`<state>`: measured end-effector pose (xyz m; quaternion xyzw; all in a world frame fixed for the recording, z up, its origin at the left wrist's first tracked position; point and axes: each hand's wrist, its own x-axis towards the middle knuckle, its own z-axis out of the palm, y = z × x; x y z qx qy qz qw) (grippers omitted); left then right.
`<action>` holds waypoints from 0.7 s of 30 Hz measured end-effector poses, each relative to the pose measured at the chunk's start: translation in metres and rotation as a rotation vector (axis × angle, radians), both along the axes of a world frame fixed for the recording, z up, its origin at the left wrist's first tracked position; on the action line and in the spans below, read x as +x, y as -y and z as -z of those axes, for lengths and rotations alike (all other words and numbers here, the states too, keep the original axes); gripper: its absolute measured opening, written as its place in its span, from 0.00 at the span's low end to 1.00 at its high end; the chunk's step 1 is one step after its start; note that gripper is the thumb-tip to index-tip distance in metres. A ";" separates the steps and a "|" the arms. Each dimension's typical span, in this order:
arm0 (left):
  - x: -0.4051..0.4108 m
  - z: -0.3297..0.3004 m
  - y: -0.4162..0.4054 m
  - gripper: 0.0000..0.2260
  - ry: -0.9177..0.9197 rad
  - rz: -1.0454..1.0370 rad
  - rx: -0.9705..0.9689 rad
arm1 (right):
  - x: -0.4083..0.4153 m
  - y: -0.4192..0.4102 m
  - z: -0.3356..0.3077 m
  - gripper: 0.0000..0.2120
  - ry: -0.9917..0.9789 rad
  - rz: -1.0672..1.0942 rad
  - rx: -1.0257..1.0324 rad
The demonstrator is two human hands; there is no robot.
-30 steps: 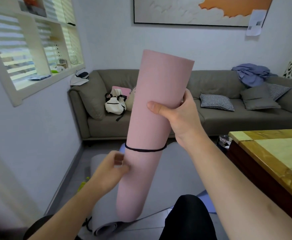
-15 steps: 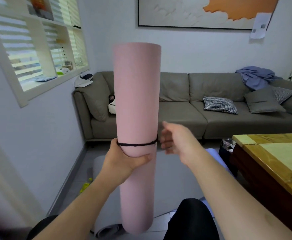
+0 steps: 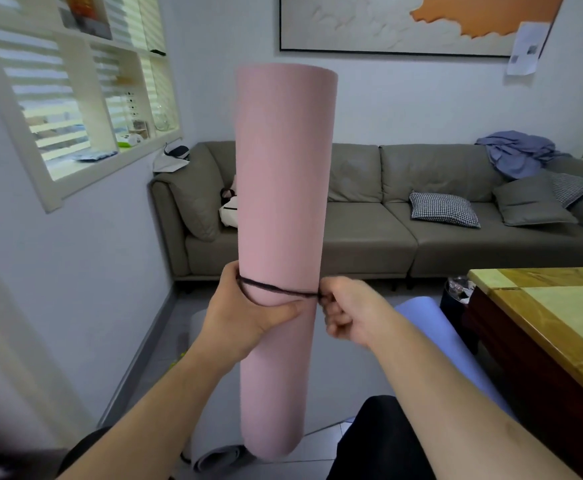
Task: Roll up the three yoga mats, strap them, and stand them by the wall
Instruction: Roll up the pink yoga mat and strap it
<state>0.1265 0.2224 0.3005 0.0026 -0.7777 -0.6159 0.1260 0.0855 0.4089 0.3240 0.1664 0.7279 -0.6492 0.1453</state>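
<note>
Now you are on the strapping step; your left hand (image 3: pixel 245 315) grips the upright pink mat (image 3: pixel 283 209) in front of you, fingers wrapped round it; your right hand (image 3: pixel 347 311) is closed, pinching the black strap (image 3: pixel 276 291); next, likely cinch it snug, then carry the roll to the wall (image 3: pixel 75 271).

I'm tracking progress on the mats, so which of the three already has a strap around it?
The pink mat, held upright in both hands, has a black strap round it. The grey mat and the lilac mat on the floor show none.
</note>
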 end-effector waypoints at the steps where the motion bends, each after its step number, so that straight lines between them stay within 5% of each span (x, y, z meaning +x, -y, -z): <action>1: 0.001 -0.001 0.000 0.45 -0.002 0.006 -0.012 | 0.000 -0.002 0.010 0.10 0.033 0.037 0.057; 4: 0.000 -0.003 0.010 0.43 0.010 0.014 -0.012 | -0.001 -0.013 0.027 0.07 0.012 0.171 0.190; 8: -0.006 -0.006 0.025 0.44 0.053 0.054 0.075 | 0.004 -0.010 -0.001 0.08 -0.126 0.119 -0.018; 13: -0.001 -0.007 0.024 0.34 0.083 0.156 0.125 | 0.006 0.002 -0.057 0.11 -0.489 0.029 -0.246; 16: -0.005 -0.007 0.026 0.41 0.100 0.179 0.067 | 0.004 0.013 -0.090 0.21 -0.612 -0.119 -0.245; 19: -0.005 -0.011 0.029 0.45 0.106 0.187 -0.064 | -0.002 0.030 -0.109 0.46 -0.665 -0.208 -0.061; 21: -0.002 -0.016 0.036 0.45 0.114 0.191 -0.104 | -0.005 0.039 -0.110 0.50 -0.712 -0.166 0.053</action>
